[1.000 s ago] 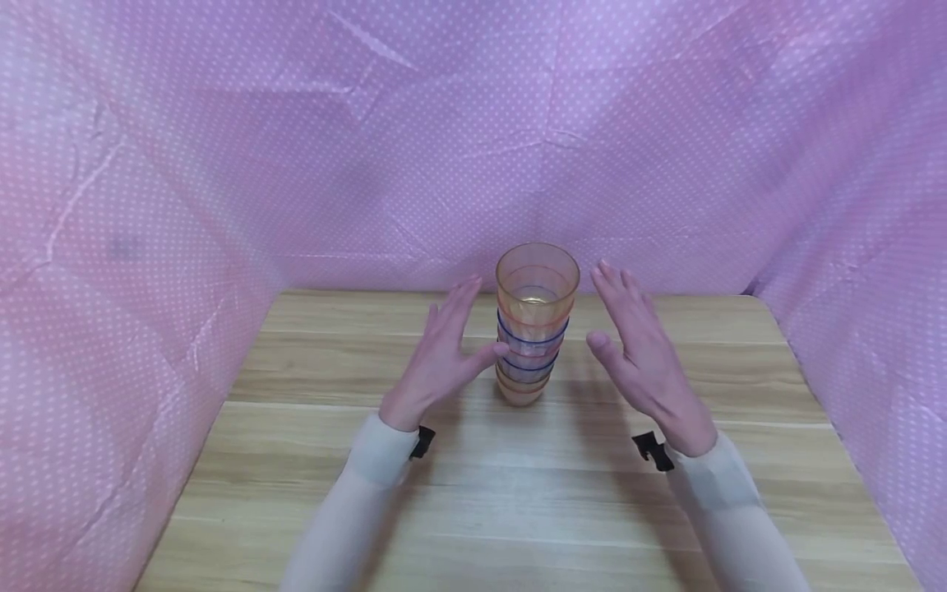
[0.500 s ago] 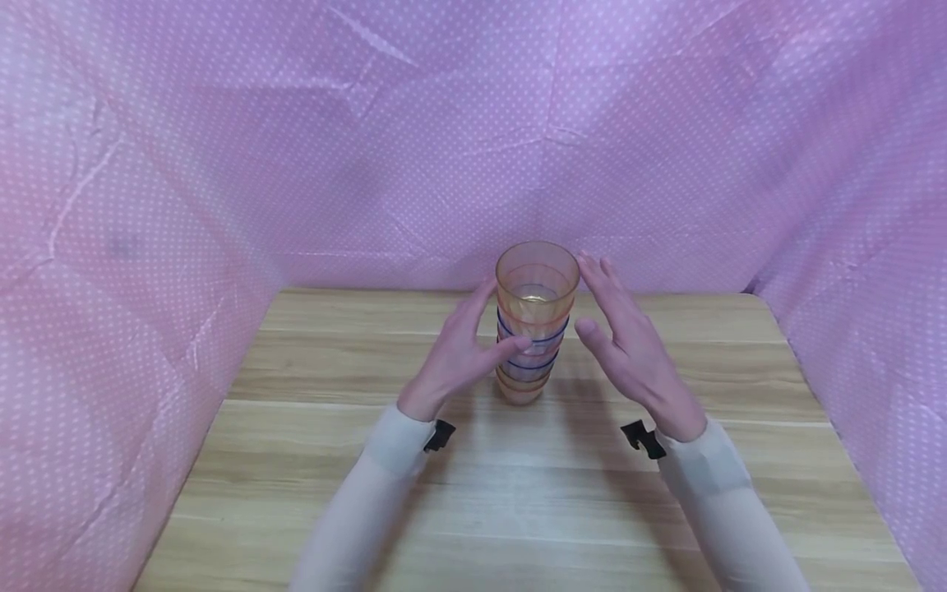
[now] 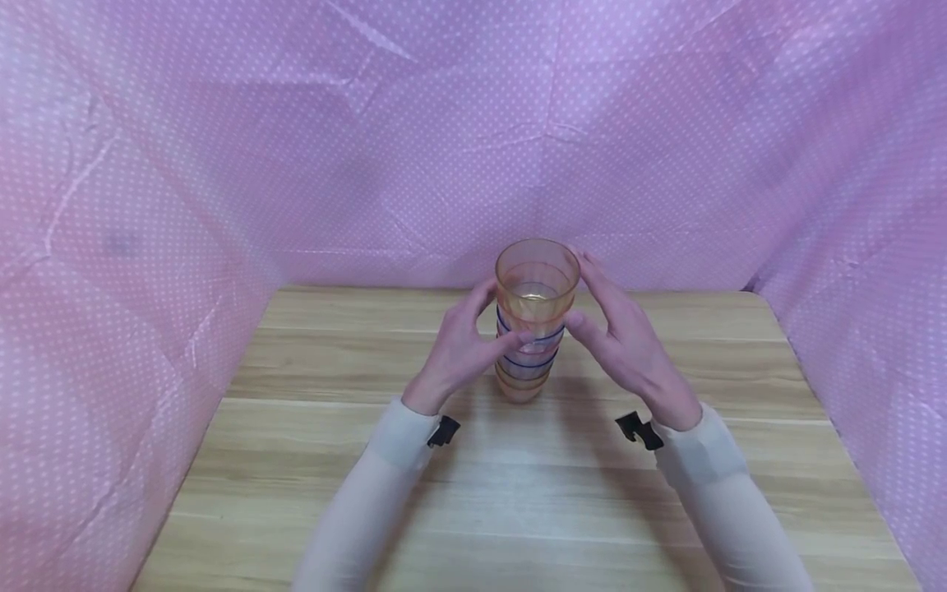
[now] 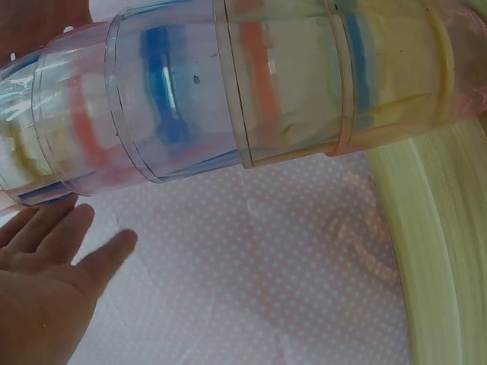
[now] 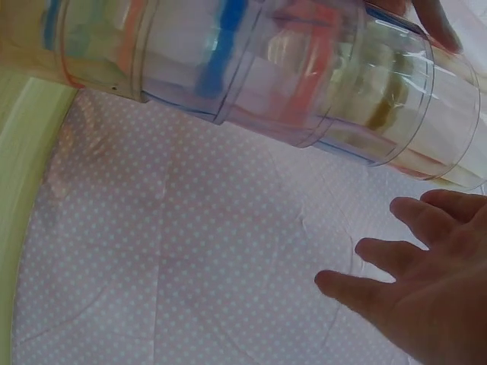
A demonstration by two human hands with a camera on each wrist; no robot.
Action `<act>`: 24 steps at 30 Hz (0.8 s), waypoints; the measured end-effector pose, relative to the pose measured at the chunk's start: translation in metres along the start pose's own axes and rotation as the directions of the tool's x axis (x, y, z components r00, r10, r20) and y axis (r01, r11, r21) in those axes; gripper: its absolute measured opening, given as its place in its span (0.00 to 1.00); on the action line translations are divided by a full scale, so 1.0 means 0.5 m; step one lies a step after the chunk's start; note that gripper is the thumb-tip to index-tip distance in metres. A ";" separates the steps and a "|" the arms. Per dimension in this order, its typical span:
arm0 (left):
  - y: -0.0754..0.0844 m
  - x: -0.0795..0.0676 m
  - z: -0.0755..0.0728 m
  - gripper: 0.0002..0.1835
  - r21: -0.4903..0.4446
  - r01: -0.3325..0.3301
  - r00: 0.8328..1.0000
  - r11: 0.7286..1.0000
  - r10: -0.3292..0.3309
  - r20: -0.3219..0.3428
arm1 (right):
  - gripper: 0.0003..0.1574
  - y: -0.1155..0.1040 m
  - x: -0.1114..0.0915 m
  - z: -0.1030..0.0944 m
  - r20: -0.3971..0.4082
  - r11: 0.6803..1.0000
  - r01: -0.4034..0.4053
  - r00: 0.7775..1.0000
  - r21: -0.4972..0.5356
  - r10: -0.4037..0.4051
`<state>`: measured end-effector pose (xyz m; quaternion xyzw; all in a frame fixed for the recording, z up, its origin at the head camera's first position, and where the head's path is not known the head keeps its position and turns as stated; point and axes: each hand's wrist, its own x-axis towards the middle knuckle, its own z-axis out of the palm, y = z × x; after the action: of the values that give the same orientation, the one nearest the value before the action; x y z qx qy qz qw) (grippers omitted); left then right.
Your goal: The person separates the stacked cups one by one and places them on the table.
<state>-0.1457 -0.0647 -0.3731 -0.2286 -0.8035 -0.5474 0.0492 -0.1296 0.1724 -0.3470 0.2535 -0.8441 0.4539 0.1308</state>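
Pink polka-dot cloth (image 3: 459,131) is draped behind the bench (image 3: 518,501), where nested tumblers (image 3: 538,311) are stacked upright. They are flanked by the left hand (image 3: 460,349) and right hand (image 3: 627,341), both spread, nothing gripped; contact cannot be told.

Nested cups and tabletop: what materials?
Nested cups: probably clear tinted plastic, glossy; thin see-through walls catch sharp highlights, though glass isn't ruled out. Tabletop: wood or wood-look laminate, smooth, satin sheen; grain streaks and soft glare show.
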 end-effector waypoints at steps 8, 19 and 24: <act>-0.012 0.004 0.007 0.40 -0.133 -0.063 0.998 0.989 0.065 0.011 | 0.52 -0.015 0.010 -0.001 0.045 0.985 -0.026 0.999 0.173 0.018; -0.028 0.005 0.014 0.58 -0.162 -0.082 0.997 0.983 0.081 -0.012 | 0.54 -0.016 0.029 0.006 0.049 0.928 -0.022 0.999 0.371 0.004; -0.027 0.004 0.015 0.45 -0.147 -0.066 0.998 0.987 0.065 -0.009 | 0.57 -0.014 0.040 0.004 0.083 0.927 -0.055 0.996 0.372 0.026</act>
<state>-0.1519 -0.0614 -0.3866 -0.2568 -0.7530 -0.6037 0.0517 -0.1423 0.1612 -0.3342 0.2736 -0.7517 0.5989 0.0383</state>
